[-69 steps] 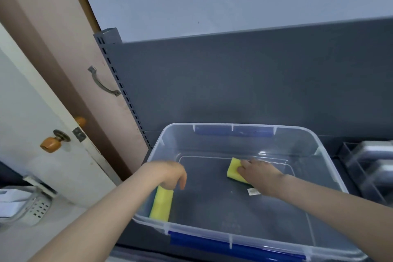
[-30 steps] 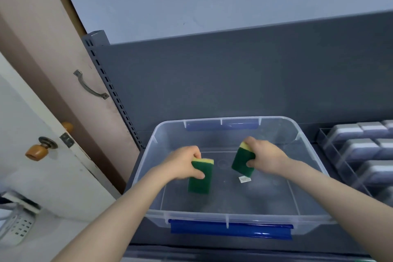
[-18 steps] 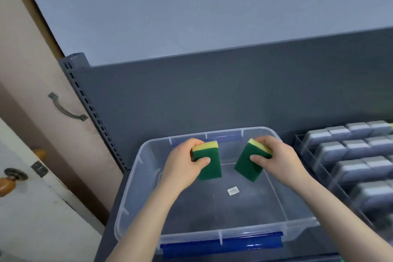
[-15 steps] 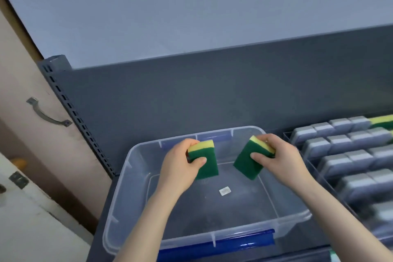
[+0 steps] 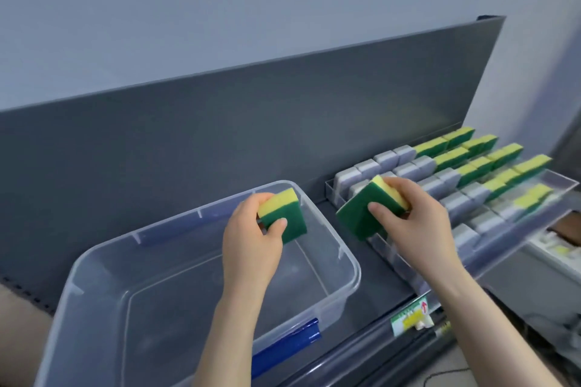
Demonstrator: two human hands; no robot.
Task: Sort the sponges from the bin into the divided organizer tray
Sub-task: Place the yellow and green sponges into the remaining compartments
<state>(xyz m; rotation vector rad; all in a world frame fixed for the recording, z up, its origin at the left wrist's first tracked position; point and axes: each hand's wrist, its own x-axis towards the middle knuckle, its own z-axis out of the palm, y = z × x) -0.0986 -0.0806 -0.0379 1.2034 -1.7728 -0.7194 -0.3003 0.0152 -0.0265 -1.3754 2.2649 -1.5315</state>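
The left hand (image 5: 251,248) grips 1 sponge (image 5: 284,217), thumb on its green face and the other fingers behind it. The yellow layer faces up and away. This sponge is held in the air above the far right corner of the clear plastic bin (image 5: 103,264). No sponge shows inside the bin; below the left fingers only its bare floor is seen. A blue latch (image 5: 283,345) sits on the near wall of the bin, below the left wrist.

The right hand (image 5: 415,223) grips a 2nd sponge (image 5: 355,217). The thumb presses the green scouring face; the remaining fingers wrap over the yellow edge at the top. The sponge is tilted, its lower left corner pointing down toward the gap between the bin and the divided organizer tray (image 5: 559,181). It is held over the near left end of the tray, not touching it as far as can be told.

Beyond and to the right of the right fingers, the tray holds rows of standing sponges: grey sponges (image 5: 405,171) in the nearer and left compartments, yellow-and-green sponges (image 5: 481,163) in the far right ones. The near right part of the tray is blurred.

Both bin and tray stand on a dark grey shelf (image 5: 371,264) with a grey back panel (image 5: 220,141). A green and yellow label (image 5: 408,319) is fixed to the shelf's front edge, below the right wrist.
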